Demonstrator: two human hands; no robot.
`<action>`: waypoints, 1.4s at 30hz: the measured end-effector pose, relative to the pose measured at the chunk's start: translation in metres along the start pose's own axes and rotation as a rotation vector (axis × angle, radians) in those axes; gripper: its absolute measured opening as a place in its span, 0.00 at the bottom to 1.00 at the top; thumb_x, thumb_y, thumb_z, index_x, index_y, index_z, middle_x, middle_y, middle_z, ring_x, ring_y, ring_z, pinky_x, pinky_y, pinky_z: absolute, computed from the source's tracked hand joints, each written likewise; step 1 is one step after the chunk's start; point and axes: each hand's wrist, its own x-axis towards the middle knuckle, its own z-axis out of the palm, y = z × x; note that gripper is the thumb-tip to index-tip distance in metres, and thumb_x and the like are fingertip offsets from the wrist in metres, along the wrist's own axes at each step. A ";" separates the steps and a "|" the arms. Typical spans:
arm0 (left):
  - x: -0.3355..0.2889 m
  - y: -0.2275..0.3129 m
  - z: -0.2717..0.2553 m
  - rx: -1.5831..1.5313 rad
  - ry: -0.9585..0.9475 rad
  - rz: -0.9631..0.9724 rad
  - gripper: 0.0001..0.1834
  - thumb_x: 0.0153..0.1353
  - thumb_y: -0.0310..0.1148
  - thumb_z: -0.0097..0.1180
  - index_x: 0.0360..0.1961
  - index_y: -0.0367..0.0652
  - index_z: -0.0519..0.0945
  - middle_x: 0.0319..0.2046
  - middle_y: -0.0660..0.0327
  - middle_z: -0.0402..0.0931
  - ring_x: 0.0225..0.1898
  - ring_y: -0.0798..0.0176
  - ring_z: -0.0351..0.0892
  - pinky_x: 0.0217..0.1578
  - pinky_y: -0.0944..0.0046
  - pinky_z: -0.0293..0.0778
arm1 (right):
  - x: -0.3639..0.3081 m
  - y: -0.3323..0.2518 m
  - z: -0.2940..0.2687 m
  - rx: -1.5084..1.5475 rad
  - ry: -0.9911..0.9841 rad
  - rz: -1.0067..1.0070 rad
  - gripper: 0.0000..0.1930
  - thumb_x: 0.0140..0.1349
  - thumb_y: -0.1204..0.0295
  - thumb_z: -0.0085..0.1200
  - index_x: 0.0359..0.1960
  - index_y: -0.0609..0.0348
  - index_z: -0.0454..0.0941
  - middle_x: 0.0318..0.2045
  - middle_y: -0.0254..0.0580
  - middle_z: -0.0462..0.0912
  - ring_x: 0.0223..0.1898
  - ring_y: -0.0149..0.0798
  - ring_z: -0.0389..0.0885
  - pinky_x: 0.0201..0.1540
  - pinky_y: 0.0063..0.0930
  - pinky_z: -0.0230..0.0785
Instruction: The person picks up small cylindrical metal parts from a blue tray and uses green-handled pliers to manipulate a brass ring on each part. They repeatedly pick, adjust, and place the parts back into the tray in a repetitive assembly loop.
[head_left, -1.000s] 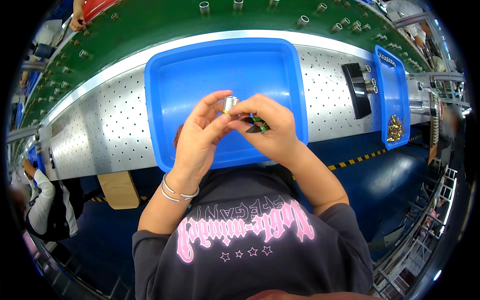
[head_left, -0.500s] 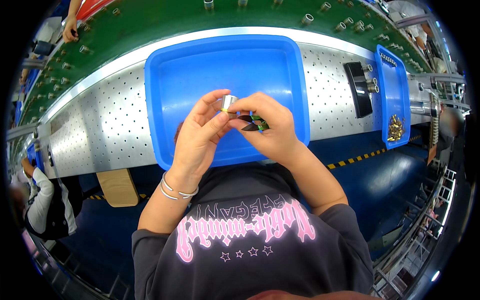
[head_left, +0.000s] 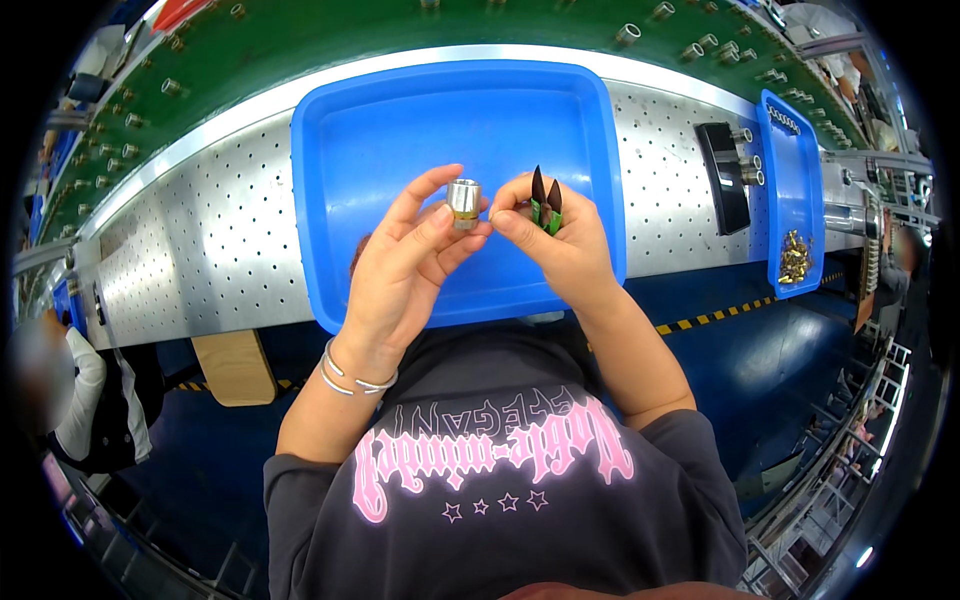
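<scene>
Over the large blue tray, my left hand pinches a short silver metal cylinder with a yellowish lower rim. The cylinder stands upright between thumb and fingers. Close beside it on the right, my right hand is closed around small snips with dark pointed blades and green handles. Both blades point up and slightly apart. Thumb and forefinger of that hand press together just right of the cylinder; whether something tiny is between them is too small to tell.
A perforated metal bench carries the tray. To the right lie a black block with metal cylinders beside it and a narrower blue tray with brass-coloured pieces. Beyond runs a green conveyor belt with scattered cylinders. Another person is at left.
My right hand has drawn back to the right from the cylinder. The snips have swung from pointing left to pointing up. The cylinder stays in my left hand, now more fully exposed.
</scene>
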 end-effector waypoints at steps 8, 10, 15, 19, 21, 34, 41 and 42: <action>0.002 -0.001 -0.005 0.119 0.035 0.036 0.23 0.61 0.29 0.51 0.58 0.41 0.64 0.47 0.53 0.73 0.45 0.63 0.76 0.48 0.68 0.73 | 0.000 -0.003 0.000 -0.066 -0.042 0.048 0.04 0.57 0.74 0.55 0.30 0.62 0.75 0.22 0.27 0.69 0.23 0.19 0.62 0.24 0.15 0.55; 0.003 0.000 -0.005 0.051 0.037 0.028 0.24 0.61 0.28 0.51 0.58 0.41 0.64 0.47 0.53 0.72 0.45 0.64 0.75 0.48 0.67 0.72 | 0.001 -0.002 0.000 -0.010 -0.020 0.033 0.04 0.57 0.75 0.56 0.30 0.62 0.75 0.21 0.27 0.68 0.23 0.19 0.60 0.24 0.16 0.54; 0.005 -0.002 -0.002 0.024 0.058 0.057 0.26 0.60 0.27 0.52 0.59 0.41 0.62 0.47 0.52 0.72 0.45 0.63 0.76 0.48 0.67 0.73 | 0.000 -0.003 -0.002 -0.183 -0.050 0.017 0.04 0.55 0.76 0.56 0.28 0.63 0.75 0.22 0.30 0.69 0.22 0.21 0.61 0.24 0.18 0.54; 0.005 -0.001 -0.006 0.106 0.055 0.074 0.28 0.60 0.26 0.53 0.61 0.41 0.60 0.46 0.51 0.72 0.44 0.63 0.76 0.48 0.67 0.73 | 0.001 -0.002 -0.001 -0.285 -0.068 -0.063 0.03 0.53 0.77 0.56 0.28 0.62 0.75 0.22 0.32 0.69 0.22 0.24 0.62 0.24 0.19 0.55; 0.005 0.000 -0.008 0.079 0.028 0.071 0.30 0.60 0.27 0.53 0.62 0.42 0.57 0.46 0.52 0.72 0.45 0.65 0.76 0.48 0.69 0.73 | -0.001 -0.003 -0.003 -0.298 -0.078 -0.062 0.03 0.53 0.78 0.57 0.28 0.62 0.75 0.22 0.32 0.71 0.22 0.24 0.62 0.24 0.19 0.55; 0.001 -0.005 -0.003 0.768 -0.079 0.305 0.31 0.57 0.19 0.52 0.61 0.38 0.58 0.43 0.52 0.73 0.45 0.62 0.76 0.47 0.66 0.73 | 0.014 -0.031 -0.027 -0.567 -0.118 -0.093 0.13 0.50 0.75 0.59 0.39 0.59 0.79 0.27 0.37 0.79 0.21 0.25 0.70 0.23 0.19 0.60; -0.001 -0.005 -0.010 0.562 -0.061 0.145 0.26 0.57 0.23 0.54 0.58 0.38 0.65 0.43 0.53 0.74 0.43 0.63 0.77 0.45 0.67 0.73 | 0.014 -0.030 -0.027 -0.483 -0.133 0.109 0.07 0.55 0.72 0.56 0.33 0.64 0.78 0.21 0.37 0.78 0.24 0.26 0.74 0.26 0.19 0.65; -0.001 -0.003 -0.009 0.490 -0.022 0.099 0.25 0.57 0.24 0.55 0.57 0.38 0.66 0.43 0.54 0.74 0.43 0.63 0.77 0.45 0.67 0.73 | 0.013 -0.029 -0.027 -0.429 -0.134 0.108 0.07 0.56 0.72 0.55 0.31 0.64 0.77 0.21 0.36 0.78 0.24 0.25 0.74 0.26 0.19 0.64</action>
